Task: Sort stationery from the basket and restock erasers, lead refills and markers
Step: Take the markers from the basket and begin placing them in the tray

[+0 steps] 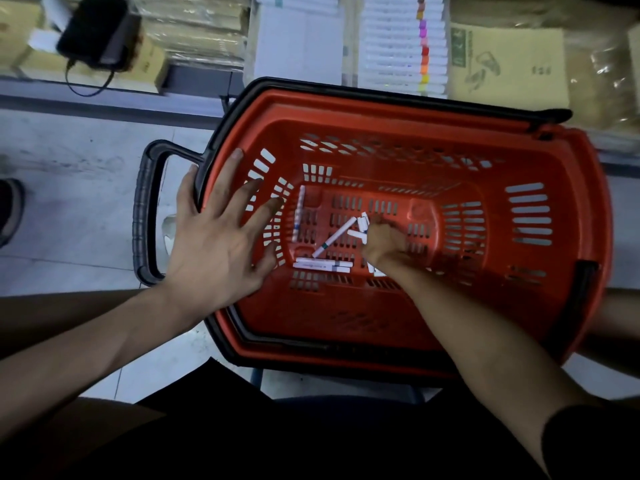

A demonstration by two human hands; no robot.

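Picking the last markers out of the red basket

The left hand (214, 244) lies flat across the left rim of the basket (381, 98), by the black handle (145, 216). Its fingers are spread straight and hold nothing, so it seems to be steadying the basket. The right hand (384, 244) is down on the basket floor, fingers curled over a small cluster of white markers (334, 237). From behind, I cannot tell whether it has hold of any. More markers lie loose just to its left. To do this well, keep the basket braced, line the pens up side by side before lifting, and match cap colours against the marker display (401, 46) beyond.
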